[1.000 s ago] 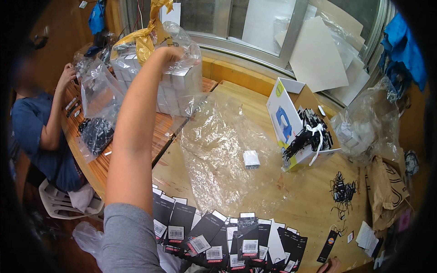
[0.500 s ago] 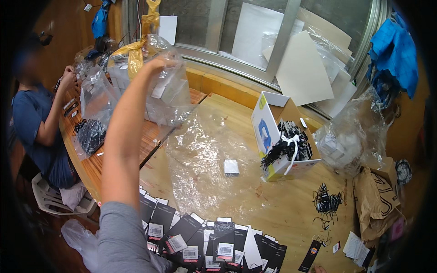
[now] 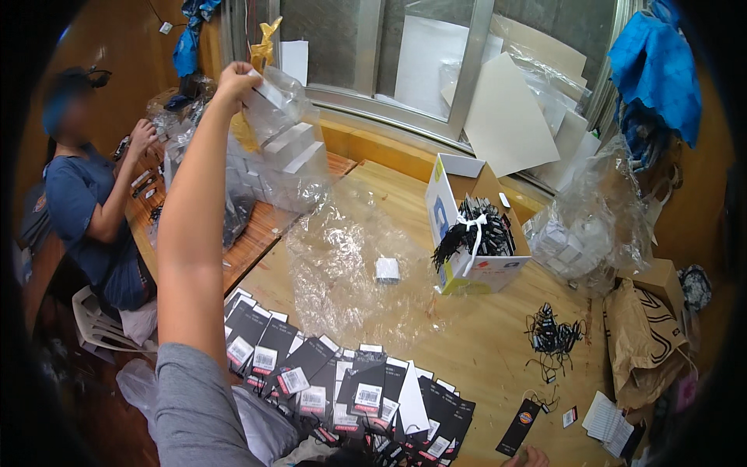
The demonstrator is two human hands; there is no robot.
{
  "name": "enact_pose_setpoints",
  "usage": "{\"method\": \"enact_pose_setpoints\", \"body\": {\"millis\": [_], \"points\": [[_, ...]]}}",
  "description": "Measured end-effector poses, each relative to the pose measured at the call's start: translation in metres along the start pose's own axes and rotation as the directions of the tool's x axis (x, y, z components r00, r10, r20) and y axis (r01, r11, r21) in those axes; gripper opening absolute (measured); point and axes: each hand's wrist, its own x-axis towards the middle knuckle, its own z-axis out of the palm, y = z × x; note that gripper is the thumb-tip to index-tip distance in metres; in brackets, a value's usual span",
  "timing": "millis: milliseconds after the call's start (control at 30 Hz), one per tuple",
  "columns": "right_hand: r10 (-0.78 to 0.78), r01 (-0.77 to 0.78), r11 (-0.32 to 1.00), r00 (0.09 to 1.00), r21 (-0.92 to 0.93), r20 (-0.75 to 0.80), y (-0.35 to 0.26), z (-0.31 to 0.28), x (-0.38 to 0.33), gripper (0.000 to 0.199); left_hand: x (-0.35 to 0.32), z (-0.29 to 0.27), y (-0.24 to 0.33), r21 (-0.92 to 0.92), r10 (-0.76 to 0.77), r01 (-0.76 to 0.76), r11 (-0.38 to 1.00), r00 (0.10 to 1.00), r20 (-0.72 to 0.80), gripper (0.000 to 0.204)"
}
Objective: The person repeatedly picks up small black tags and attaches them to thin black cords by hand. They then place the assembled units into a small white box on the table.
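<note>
A light wooden table (image 3: pixel 482 342) carries the goods. Near its middle lies a crumpled clear plastic sheet (image 3: pixel 350 272) with a small white box (image 3: pixel 387 269) on it. Just right of the sheet stands an open white carton (image 3: pixel 467 272) full of black tags. Below the sheet, black packets (image 3: pixel 342 381) lie in overlapping rows. Right of the carton lies a tangle of what may be black cords (image 3: pixel 552 338).

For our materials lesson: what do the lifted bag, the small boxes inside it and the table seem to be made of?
Bag in the left hand: thin clear plastic, glossy and crinkled. Small boxes: probably white matte card, with sharp folded edges. Table: light wood, smooth, with faint grain.
</note>
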Motion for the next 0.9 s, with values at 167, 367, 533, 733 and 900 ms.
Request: {"method": "enact_pose_setpoints", "body": {"millis": [167, 367, 533, 733, 900], "points": [[0.007, -0.007, 0.999, 1.0, 0.035, -0.002, 0.0, -0.007, -0.001, 0.023, -0.06, -0.012, 0.075, 0.142, 0.366, -0.356, 0.924, 0.929, -0.053, 0.031], [-0.126, 0.15, 0.974, 0.981, 0.172, -0.146, 0.023, 0.005, -0.018, 0.024, -0.21, -0.003, 0.131, -0.196, 0.137, -0.06, 0.979, 0.904, 0.405, 0.038], [-0.214, 0.302, 0.717, 0.953, 0.629, -0.215, -0.005, -0.036, 0.026, 0.037, -0.335, 0.043, 0.134, -0.256, 0.067, 0.152, 0.955, 0.729, 0.681, 0.038], [-0.423, 0.355, 0.505, 0.896, 0.786, -0.133, -0.041, -0.071, 0.073, 0.059, -0.459, 0.092, 0.161, -0.143, -0.011, 0.316, 0.938, 0.439, 0.898, 0.036], [-0.353, 0.273, 0.524, 0.932, 0.807, -0.086, -0.017, -0.065, 0.058, 0.064, -0.512, 0.123, 0.162, -0.342, 0.16, 0.286, 0.895, 0.511, 0.844, 0.055]]}}
